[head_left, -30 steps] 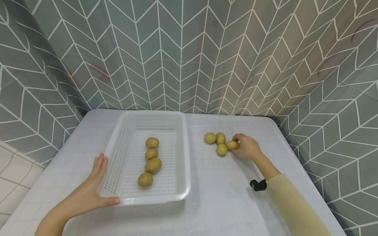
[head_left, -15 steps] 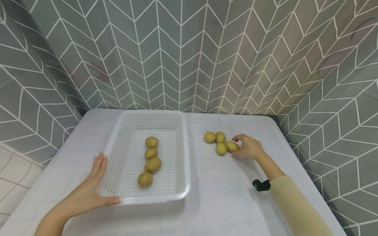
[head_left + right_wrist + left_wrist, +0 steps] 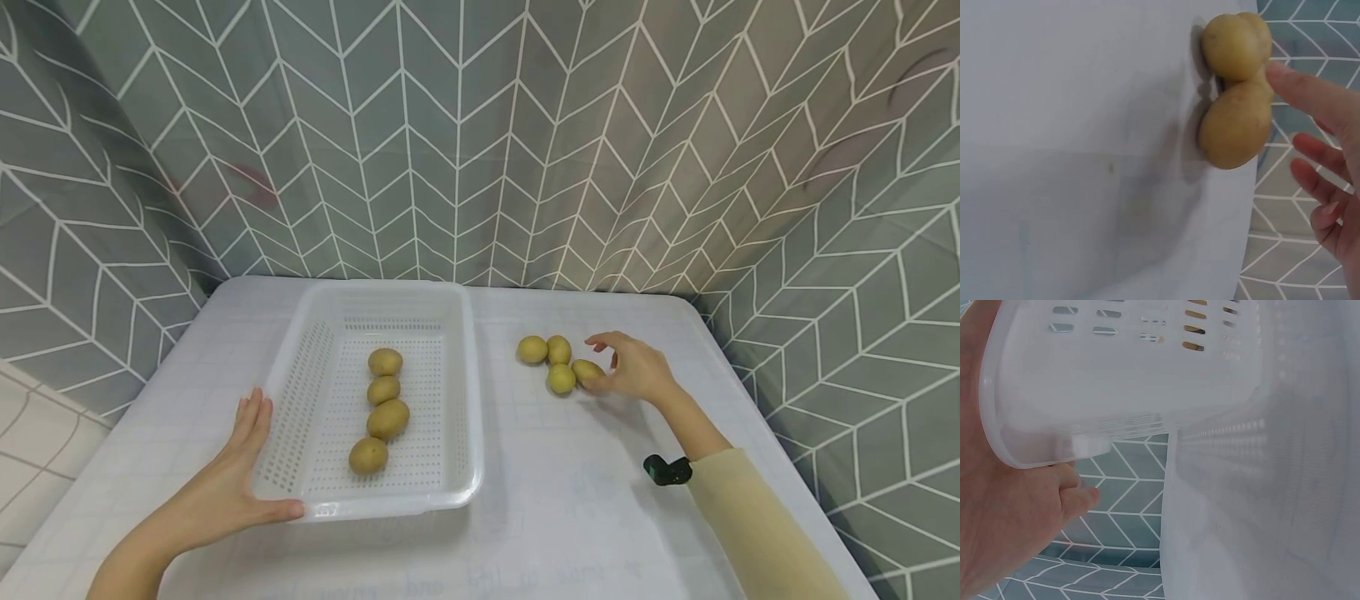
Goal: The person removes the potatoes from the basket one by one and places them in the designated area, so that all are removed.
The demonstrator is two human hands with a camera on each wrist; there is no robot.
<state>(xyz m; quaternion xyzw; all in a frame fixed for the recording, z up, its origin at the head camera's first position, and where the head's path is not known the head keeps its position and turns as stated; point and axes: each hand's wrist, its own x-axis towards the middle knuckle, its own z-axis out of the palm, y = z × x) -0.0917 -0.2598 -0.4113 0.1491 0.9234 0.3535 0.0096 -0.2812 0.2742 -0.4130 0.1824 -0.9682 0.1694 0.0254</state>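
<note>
In the head view, my left hand (image 3: 221,492) rests against the near left corner of a white perforated plastic basket (image 3: 461,417), fingers straight along its side and thumb at the front rim. Inside the basket, several potatoes (image 3: 388,419) lie in a column. To its right, more potatoes sit in a cluster on the table. My right hand (image 3: 637,368) is beside the rightmost potato (image 3: 586,372), thumb and fingers spread apart; whether it touches is unclear. The right wrist view shows that potato (image 3: 1236,128) in front of the loosely bent fingers (image 3: 1319,100).
A white cloth covers the table (image 3: 540,475). Grey curtains (image 3: 480,150) with white chevron lines stand close behind the table and along its right side. A small black device (image 3: 667,470) is worn at the right wrist, by the beige sleeve (image 3: 750,517).
The right hand's fingers have come off the rightmost potato and spread apart, the index finger lifting up. That potato has turned and shifted slightly left. The left hand has not moved.
</note>
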